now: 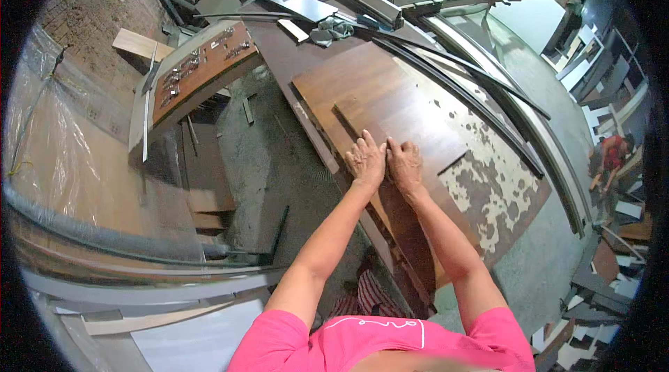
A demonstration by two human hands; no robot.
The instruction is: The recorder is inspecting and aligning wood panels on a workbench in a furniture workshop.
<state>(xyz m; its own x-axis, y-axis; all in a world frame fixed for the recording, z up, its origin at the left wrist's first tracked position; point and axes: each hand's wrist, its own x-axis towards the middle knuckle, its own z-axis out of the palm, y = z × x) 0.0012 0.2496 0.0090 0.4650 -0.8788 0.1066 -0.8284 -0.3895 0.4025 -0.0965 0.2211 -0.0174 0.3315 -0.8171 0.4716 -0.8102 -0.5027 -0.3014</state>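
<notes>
A glossy brown rectangular wooden panel (411, 114) extends ahead of your left grip (366, 161) and right grip (404, 164); you cannot tell whether either pinches.

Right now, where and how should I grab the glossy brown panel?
Likely by the near edge of the panel, coming from the wearer's side, hands spaced apart. It lies flat, its broad face giving nothing to pinch, but that edge shows some dark thickness. The left hand and right hand are close together there.
</notes>
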